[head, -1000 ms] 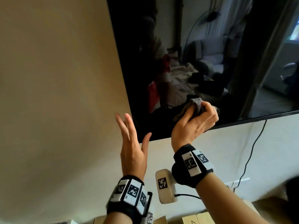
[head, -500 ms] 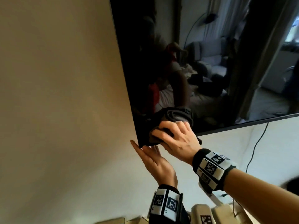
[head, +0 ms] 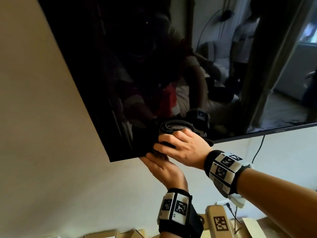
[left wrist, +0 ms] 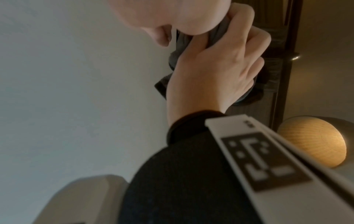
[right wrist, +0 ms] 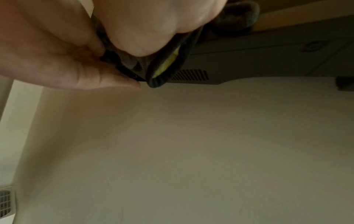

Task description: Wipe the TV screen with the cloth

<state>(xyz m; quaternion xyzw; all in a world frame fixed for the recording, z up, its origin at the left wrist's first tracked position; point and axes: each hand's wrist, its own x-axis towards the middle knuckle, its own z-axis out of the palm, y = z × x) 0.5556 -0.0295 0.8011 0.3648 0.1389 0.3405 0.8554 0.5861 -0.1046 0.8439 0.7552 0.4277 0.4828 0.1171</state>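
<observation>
Count: one TV screen (head: 154, 48), one cloth (head: 171, 128), two hands. Below the TV screen: two marker wristbands, one cable (head: 258, 148), several cardboard boxes (head: 103, 235).

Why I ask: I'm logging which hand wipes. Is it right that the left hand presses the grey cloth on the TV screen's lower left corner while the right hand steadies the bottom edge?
No, the hands are swapped. In the head view the right hand presses the grey cloth on the TV screen's lower left corner, while the left hand steadies the bottom edge.

The pale wall (head: 51, 134) carries the mounted TV screen (head: 120, 66).
</observation>
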